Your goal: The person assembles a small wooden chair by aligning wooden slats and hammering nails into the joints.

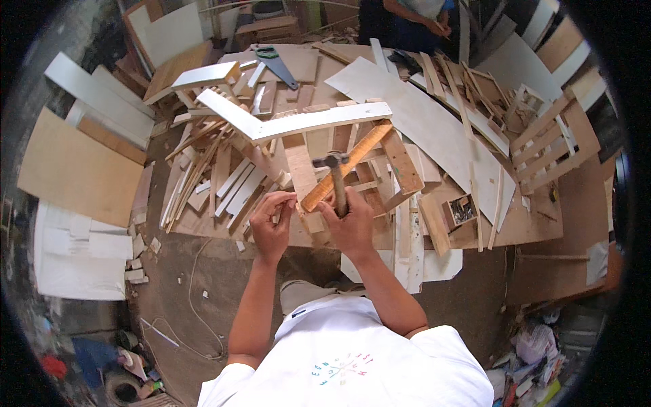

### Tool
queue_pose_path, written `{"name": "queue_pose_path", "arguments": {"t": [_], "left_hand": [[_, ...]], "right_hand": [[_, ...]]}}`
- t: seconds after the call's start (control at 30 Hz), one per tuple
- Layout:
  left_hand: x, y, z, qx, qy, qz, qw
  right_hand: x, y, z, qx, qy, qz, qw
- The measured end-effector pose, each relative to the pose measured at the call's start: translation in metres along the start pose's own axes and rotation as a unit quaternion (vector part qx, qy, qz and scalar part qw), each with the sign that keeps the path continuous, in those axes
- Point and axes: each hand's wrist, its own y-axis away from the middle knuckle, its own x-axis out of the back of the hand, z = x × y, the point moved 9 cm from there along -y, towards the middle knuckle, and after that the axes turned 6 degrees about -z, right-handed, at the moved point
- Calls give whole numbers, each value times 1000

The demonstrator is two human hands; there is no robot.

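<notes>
**Hammer raised over a wooden strip at mid-frame**

Nearest the lens, at the bottom of the frame, a white T-shirt [346, 359] with two bare forearms rising toward centre; right hand [352, 227] wrapped fully shut around the handle of a hammer [337, 180]; handle running almost straight up the frame, dark head at its top end, lying crosswise, just left of centre. Left hand [271, 220] just beside it, fingers [283, 200] pinched nearly shut near the lower end of a long orange-brown wooden strip [346, 166]; whether a nail sits between them, too small to tell. Strip's long axis diagonal, from lower left by the hands to upper right, resting on the littered table [529, 224] under a white V-shaped frame [298, 122].

Judged as the nailing step, with the hammer poised for a blow; next move likely calling for a short, square strike with the left fingertips kept clear.

Further up the frame, a green-handled saw [274, 61]; another person's hands [437, 24] at the top edge.
</notes>
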Motion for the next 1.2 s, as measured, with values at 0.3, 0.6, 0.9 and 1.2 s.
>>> {"name": "queue_pose_path", "arguments": {"t": [0.3, 0.6, 0.9, 1.2], "left_hand": [[-21, -26, 1, -112, -116, -131, 978], [-18, -19, -17, -98, -27, -200, 974], [-22, -28, 0, -177, -4, -287, 941], [-31, -35, -1, -230, -8, -367, 902]], "right_hand": [[-20, 12, 10, 26, 11, -13, 1000], [-27, 43, 10, 1, 42, 6, 999], [-28, 46, 4, 30, 68, 91, 993], [-42, 72, 41, -124, -11, 176, 977]]}}
